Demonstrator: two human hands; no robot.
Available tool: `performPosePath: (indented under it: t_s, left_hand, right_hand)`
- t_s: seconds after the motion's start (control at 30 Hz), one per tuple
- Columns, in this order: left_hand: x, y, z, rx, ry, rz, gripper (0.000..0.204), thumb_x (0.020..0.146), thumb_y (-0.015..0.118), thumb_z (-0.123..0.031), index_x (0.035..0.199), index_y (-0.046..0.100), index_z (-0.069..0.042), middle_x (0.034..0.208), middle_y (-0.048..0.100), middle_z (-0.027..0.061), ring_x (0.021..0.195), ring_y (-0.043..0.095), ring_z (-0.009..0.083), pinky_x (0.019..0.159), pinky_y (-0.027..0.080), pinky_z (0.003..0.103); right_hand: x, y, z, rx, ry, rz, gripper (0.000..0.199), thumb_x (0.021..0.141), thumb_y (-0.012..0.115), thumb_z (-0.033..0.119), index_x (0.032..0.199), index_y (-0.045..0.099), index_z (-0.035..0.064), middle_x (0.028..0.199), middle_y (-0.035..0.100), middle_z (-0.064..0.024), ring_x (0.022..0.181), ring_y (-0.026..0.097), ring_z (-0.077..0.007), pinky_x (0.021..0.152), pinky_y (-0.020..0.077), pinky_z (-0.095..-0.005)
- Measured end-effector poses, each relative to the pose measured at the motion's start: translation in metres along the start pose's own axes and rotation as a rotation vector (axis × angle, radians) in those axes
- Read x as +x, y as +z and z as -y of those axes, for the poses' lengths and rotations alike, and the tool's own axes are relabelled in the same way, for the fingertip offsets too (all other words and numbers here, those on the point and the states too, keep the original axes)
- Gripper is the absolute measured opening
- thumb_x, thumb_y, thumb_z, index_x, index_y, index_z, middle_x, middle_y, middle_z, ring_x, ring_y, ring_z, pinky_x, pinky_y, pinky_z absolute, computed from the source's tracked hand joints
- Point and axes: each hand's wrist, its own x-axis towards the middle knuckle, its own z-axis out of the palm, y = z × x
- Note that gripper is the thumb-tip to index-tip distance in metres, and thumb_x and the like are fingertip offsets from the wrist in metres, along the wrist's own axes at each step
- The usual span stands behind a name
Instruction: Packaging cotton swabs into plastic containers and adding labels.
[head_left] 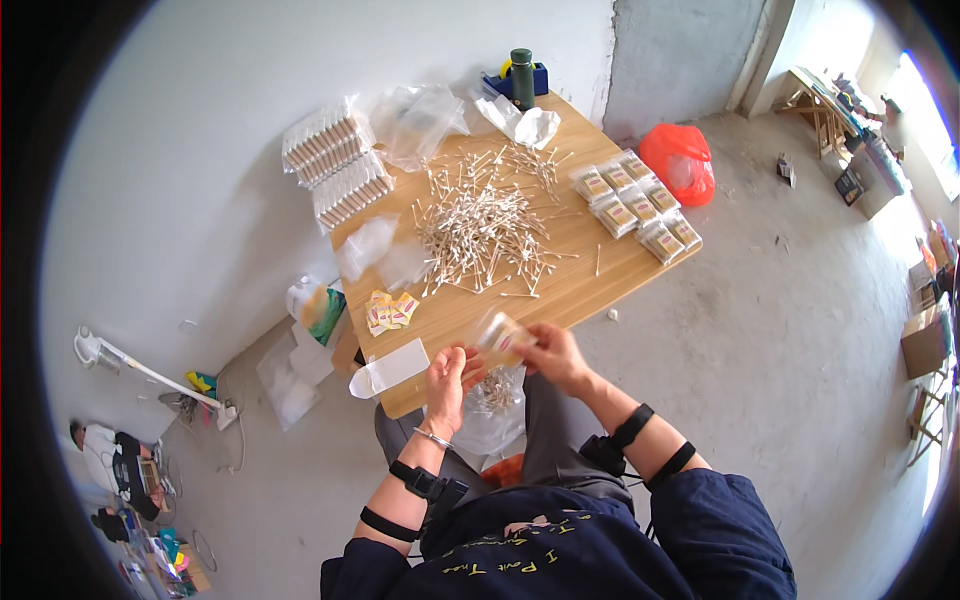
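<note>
Bare concrete floor [760,330] all round, with a wooden table [600,280] pushed to the wall. Loose cotton swabs [485,225] are heaped mid-table, filled packs [635,205] lined up at the far right. A small clear packet [500,338] is gripped at the near edge by the right hand [555,355]; the left hand [447,380] is curled, probably pinching swabs.

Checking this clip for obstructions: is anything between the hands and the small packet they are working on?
Nothing visible. The left hand and right hand both touch the packet directly, above the table edge.
</note>
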Motion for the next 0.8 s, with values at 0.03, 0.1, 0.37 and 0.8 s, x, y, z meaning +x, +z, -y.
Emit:
performPosePath:
  t_s: [0.03,0.1,0.37,0.8]
  left_hand:
    - [0.0,0.002,0.0,0.029,-0.028,0.007,0.03,0.096,0.061,-0.023,0.116,0.055,-0.002,0.099,0.063,0.0046,0.086,0.062,0.013,0.078,0.055,0.03]
    - [0.0,-0.009,0.011,0.066,-0.048,0.035,0.036,0.096,0.062,-0.023,0.123,0.051,-0.002,0.103,0.064,0.0056,0.088,0.063,0.0132,0.081,0.054,0.03]
    - [0.002,-0.043,0.038,0.354,-0.173,0.117,0.022,0.097,0.06,-0.019,0.112,0.058,-0.003,0.1,0.067,0.0054,0.086,0.063,0.0108,0.078,0.052,0.025]
    - [0.026,-0.105,0.028,0.544,0.341,-0.087,0.014,0.094,0.059,-0.007,0.104,0.061,0.002,0.092,0.067,0.008,0.083,0.064,0.0123,0.076,0.052,0.025]
  right_hand:
    - [0.004,-0.014,0.0,0.031,0.009,-0.102,0.038,0.087,0.072,0.016,0.114,0.058,-0.0059,0.086,0.067,-0.0105,0.065,0.062,-0.0121,0.055,0.0519,-0.025]
    - [0.019,-0.059,-0.011,-0.002,0.006,-0.34,0.036,0.088,0.07,0.015,0.113,0.056,-0.0068,0.084,0.066,-0.0107,0.063,0.061,-0.0131,0.052,0.0523,-0.0269]
    - [0.066,-0.204,-0.01,0.181,-0.001,-0.831,0.046,0.086,0.072,0.015,0.125,0.052,0.0014,0.087,0.061,-0.0079,0.061,0.059,-0.0124,0.05,0.052,-0.0247]
    - [0.109,-0.192,-0.035,-0.244,-0.061,-1.189,0.055,0.071,0.079,0.01,0.118,0.053,-0.0018,0.106,0.06,-0.0107,0.092,0.06,-0.0217,0.078,0.0515,-0.0334]
